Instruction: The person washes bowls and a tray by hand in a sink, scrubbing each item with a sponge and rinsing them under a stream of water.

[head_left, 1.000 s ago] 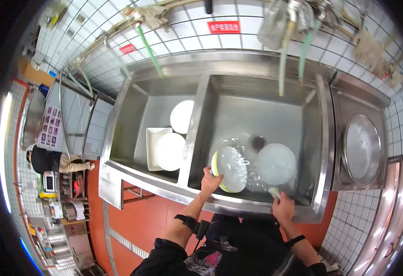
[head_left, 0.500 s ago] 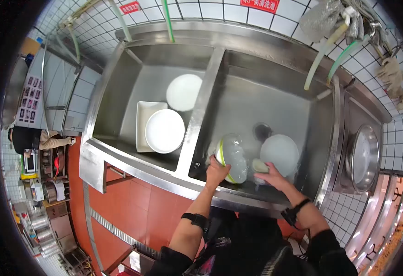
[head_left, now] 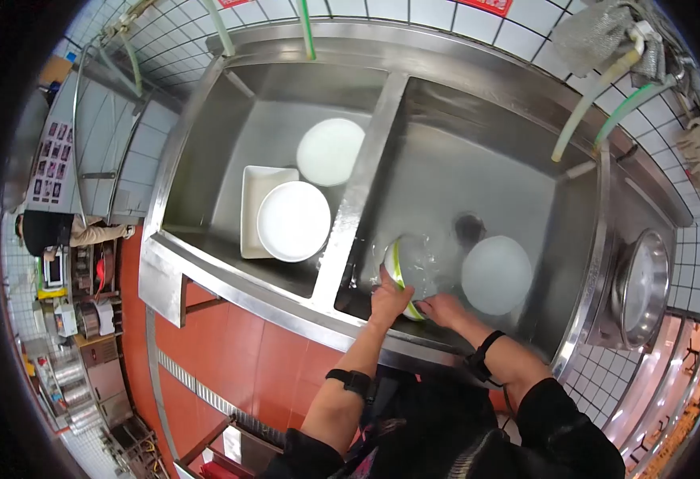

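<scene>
Both forearms reach forward from the bottom edge over the front rim of the steel sink (head_left: 246, 297), each wrist wearing a dark band. The left hand (head_left: 388, 299) has its fingers closed on the near rim of the green-rimmed dish (head_left: 412, 267), which stands tilted on edge in the right basin, close to the divider. The right hand (head_left: 443, 307) lies against the dish's lower face with its fingers curled; whether they grip anything cannot be told.

Half a second ago the right hand held a pale sponge between the dish and the flat plate; it has since shifted left onto the dish, and the sponge is out of sight. The left hand keeps its hold.

Count: two basins. One flat plate (head_left: 496, 274) lies just right of the dish. In the left basin are two round plates, the nearer (head_left: 293, 221) resting on one rectangular tray (head_left: 255, 191), the farther (head_left: 330, 152) behind.
</scene>
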`<action>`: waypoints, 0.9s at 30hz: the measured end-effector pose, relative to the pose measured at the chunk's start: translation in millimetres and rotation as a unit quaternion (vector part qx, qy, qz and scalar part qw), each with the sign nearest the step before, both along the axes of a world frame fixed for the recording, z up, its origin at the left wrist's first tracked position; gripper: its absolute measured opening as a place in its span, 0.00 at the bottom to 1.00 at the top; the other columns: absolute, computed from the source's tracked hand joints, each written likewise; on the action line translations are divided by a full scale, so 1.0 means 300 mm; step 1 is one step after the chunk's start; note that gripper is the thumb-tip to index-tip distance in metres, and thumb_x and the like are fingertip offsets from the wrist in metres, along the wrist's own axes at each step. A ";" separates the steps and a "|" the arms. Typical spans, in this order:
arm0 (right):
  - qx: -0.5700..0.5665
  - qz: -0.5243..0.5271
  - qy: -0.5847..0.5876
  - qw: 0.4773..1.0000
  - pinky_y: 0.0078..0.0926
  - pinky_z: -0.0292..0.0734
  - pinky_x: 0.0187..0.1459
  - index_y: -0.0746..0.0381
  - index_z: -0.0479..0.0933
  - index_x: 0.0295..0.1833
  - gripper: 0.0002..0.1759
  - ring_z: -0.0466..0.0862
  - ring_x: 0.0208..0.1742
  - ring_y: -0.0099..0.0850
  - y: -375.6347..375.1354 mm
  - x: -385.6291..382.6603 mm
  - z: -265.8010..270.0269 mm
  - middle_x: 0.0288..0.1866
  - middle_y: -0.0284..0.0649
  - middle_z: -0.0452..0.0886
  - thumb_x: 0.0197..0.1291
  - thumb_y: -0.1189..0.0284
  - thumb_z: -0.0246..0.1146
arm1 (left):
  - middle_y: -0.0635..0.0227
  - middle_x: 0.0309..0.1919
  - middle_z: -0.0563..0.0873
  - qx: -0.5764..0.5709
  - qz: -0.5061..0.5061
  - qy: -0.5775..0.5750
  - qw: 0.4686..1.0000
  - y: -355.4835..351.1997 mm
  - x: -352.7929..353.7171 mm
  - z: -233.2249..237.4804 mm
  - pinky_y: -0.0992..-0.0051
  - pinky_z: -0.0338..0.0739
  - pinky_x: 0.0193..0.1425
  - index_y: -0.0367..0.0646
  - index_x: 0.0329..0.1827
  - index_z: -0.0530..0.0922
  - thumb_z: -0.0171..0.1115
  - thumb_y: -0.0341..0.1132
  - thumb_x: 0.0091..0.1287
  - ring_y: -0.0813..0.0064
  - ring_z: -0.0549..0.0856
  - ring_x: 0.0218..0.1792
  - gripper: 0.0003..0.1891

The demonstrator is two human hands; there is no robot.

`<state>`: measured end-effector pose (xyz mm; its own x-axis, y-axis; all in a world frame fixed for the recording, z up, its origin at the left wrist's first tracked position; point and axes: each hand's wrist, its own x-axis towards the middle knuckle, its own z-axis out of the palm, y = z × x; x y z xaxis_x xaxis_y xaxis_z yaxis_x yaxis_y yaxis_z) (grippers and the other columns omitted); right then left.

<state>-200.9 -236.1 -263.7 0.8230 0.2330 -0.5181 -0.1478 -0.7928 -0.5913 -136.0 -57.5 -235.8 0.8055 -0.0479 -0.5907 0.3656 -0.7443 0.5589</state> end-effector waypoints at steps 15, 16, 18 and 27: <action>0.657 -0.390 0.344 0.546 0.32 0.67 0.68 0.58 0.71 0.71 0.23 0.76 0.65 0.32 0.130 0.193 -0.028 0.67 0.35 0.77 0.74 0.65 0.52 | 0.29 0.68 0.66 0.104 -0.267 -0.233 0.929 -0.027 -0.005 -0.060 0.49 0.85 0.42 0.46 0.75 0.63 0.48 0.42 0.79 0.27 0.80 0.41 0.24; 0.657 -0.396 0.345 0.541 0.32 0.67 0.68 0.58 0.71 0.71 0.23 0.76 0.65 0.32 0.124 0.215 -0.038 0.67 0.35 0.77 0.74 0.65 0.52 | 0.29 0.68 0.66 0.102 -0.273 -0.226 0.930 -0.028 -0.004 -0.047 0.49 0.85 0.42 0.46 0.75 0.63 0.48 0.42 0.79 0.27 0.80 0.41 0.24; 0.588 -0.409 0.305 0.627 0.35 0.63 0.73 0.56 0.64 0.77 0.28 0.73 0.71 0.34 0.108 0.269 -0.056 0.73 0.39 0.72 0.73 0.66 0.52 | 0.29 0.65 0.70 0.022 -0.186 -0.103 0.977 -0.038 0.015 -0.011 0.51 0.84 0.51 0.46 0.78 0.57 0.58 0.46 0.73 0.27 0.80 0.46 0.34; 0.122 -0.082 0.137 0.980 0.40 0.68 0.70 0.62 0.58 0.79 0.35 0.74 0.71 0.49 0.047 0.305 -0.300 0.72 0.54 0.73 0.70 0.61 0.55 | 0.29 0.50 0.80 -0.009 -0.062 -0.008 0.998 -0.094 0.036 0.090 0.50 0.79 0.59 0.46 0.81 0.45 0.71 0.37 0.54 0.32 0.83 0.51 0.54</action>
